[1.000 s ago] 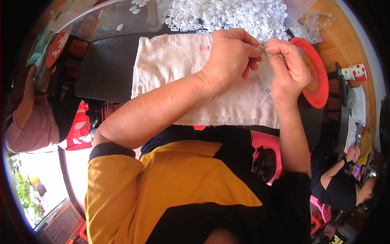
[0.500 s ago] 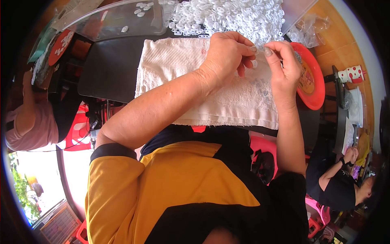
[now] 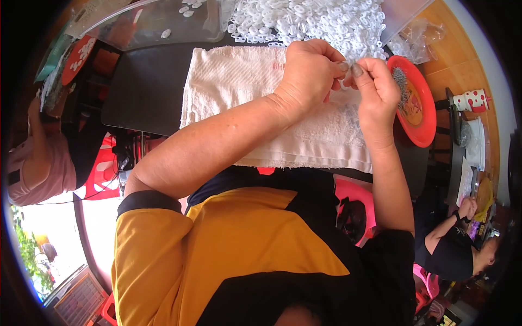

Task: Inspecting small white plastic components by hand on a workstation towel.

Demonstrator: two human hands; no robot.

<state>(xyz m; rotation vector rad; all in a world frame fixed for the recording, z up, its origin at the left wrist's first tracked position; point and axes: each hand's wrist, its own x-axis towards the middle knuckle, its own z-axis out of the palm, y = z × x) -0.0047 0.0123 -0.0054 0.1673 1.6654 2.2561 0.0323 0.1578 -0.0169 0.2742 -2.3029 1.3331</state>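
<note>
Small white piece (image 3: pixel 346 69) pinched between left hand (image 3: pixel 307 73), right hand (image 3: pixel 378 89) fingertips

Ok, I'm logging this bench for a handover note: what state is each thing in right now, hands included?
Left hand: fingertips pinched together against the right hand's, over the towel; what they pinch is too small to tell.
Right hand: fingertips pinched likewise.
White terry towel: spread flat on the dark table.
Heap of small white plastic rings: loose pile beyond the towel.
Round red plastic plate: holds small grey metal bits.
Clear plastic tray: nearly empty, a few white pieces.
</note>
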